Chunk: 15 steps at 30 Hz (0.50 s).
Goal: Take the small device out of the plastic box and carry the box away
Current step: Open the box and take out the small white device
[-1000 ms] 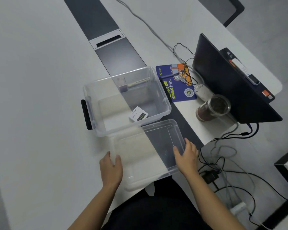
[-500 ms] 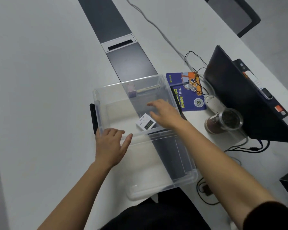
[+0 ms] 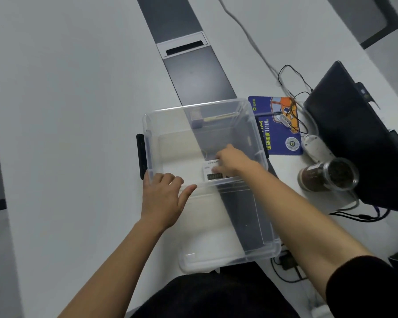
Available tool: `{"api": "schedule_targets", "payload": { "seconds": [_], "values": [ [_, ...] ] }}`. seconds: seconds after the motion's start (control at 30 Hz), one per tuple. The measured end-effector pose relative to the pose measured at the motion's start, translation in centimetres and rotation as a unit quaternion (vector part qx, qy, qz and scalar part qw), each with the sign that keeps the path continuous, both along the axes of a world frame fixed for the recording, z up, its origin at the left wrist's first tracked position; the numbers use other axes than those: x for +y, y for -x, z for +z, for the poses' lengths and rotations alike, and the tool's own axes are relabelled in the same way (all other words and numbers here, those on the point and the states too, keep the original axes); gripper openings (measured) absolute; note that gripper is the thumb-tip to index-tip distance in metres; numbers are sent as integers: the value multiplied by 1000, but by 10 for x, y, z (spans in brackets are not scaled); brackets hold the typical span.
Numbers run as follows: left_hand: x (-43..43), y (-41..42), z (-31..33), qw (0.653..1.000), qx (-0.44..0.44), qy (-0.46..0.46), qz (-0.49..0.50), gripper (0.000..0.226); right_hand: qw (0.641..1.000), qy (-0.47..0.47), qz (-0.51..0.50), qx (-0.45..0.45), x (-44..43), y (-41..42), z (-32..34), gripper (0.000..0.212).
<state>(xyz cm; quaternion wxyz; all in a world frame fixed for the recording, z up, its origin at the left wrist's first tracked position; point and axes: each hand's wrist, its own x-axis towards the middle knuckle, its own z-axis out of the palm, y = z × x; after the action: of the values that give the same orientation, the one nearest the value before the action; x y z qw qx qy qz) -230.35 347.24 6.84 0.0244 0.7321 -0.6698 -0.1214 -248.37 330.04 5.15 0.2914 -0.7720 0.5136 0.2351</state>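
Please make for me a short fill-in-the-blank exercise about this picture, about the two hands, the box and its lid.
1. The right hand reaches into the clear plastic box and touches the small white ____.
2. The left hand rests on the box's ____ rim.
3. The clear lid lies on the white table, between the box and the ____.
4. The jar stands to the ____ of the box.

Missing words: device; near; person; right

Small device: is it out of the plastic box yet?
No, the small device lies on the floor of the plastic box, with the right hand reaching in over it.
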Motion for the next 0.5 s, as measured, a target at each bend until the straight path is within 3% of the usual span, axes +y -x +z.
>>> {"api": "schedule_targets", "payload": {
  "seconds": [0.17,0.3,0.43,0.5],
  "values": [
    [-1,1,6,1000,11,-19,10,69,988,39,-83,-121,10,10,27,36],
    [0,2,7,999,43,-10,24,66,941,116,-209,-241,45,17,53,30],
    [-3,10,20,979,161,35,118,39,882,159,-289,-337,94,27,75,25],
    [-2,22,42,936,278,55,207,40,857,172,-304,-378,115,30,80,25]
  ]
}}
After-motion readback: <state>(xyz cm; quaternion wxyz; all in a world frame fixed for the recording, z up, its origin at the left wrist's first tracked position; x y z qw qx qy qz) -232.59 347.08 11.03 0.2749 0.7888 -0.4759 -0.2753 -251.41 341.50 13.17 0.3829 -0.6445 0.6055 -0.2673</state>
